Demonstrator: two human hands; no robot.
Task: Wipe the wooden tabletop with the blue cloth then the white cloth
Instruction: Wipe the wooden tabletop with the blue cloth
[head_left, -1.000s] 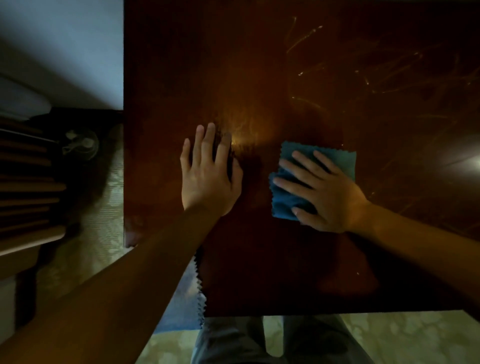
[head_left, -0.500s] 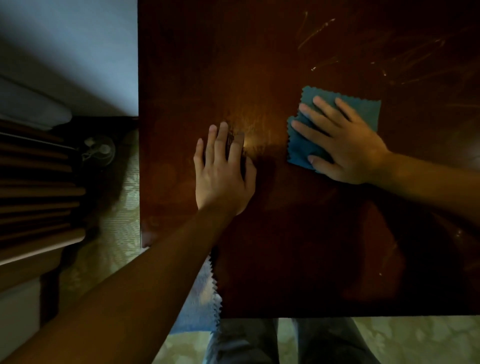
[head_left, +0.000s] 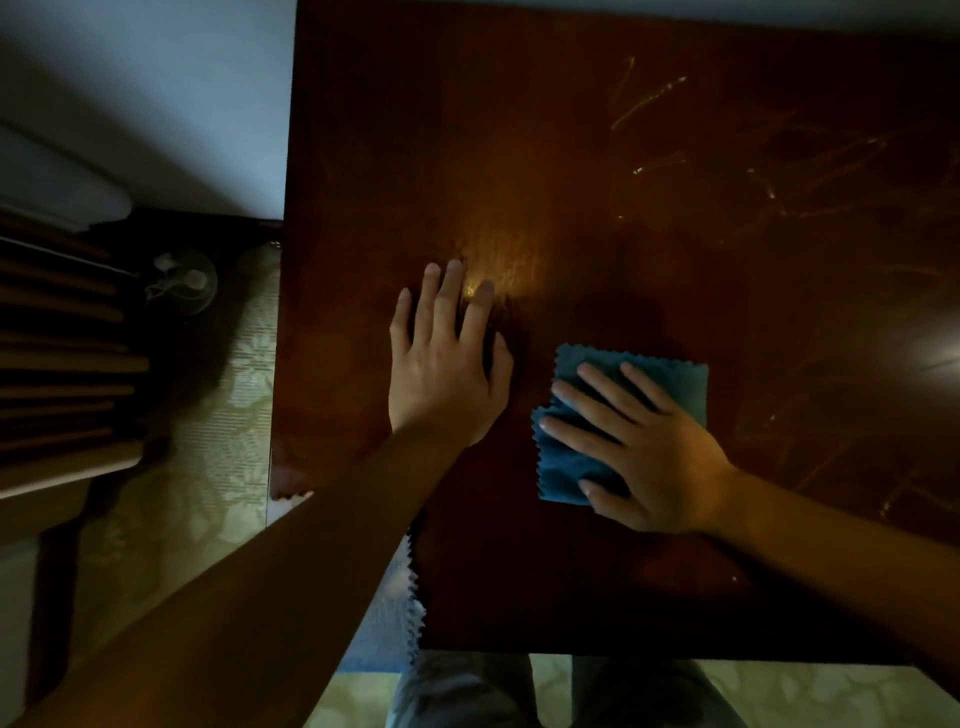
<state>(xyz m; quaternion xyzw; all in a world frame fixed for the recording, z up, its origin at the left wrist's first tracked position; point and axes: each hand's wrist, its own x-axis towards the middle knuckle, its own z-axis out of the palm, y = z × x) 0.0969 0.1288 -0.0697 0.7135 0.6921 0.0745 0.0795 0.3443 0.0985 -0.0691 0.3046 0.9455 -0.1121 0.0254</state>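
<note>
The dark wooden tabletop (head_left: 649, 182) fills most of the head view, with pale scratch marks at its far right. A folded blue cloth (head_left: 675, 376) with zigzag edges lies flat near the table's middle. My right hand (head_left: 644, 447) presses down on it with straight, spread fingers. My left hand (head_left: 441, 374) rests flat on the bare wood just left of the cloth, fingers straight. A pale cloth (head_left: 389, 618) with a zigzag edge lies at the near left edge of the table, mostly hidden under my left forearm.
A dark wooden chair or bench (head_left: 62, 364) stands left of the table on a patterned floor (head_left: 208, 441). A small round object (head_left: 182, 283) lies on the floor beside it. My legs (head_left: 467, 691) show below the near table edge.
My right hand has slid the blue cloth from the far side back toward me and slightly left. My left hand has stayed flat in the same place.
</note>
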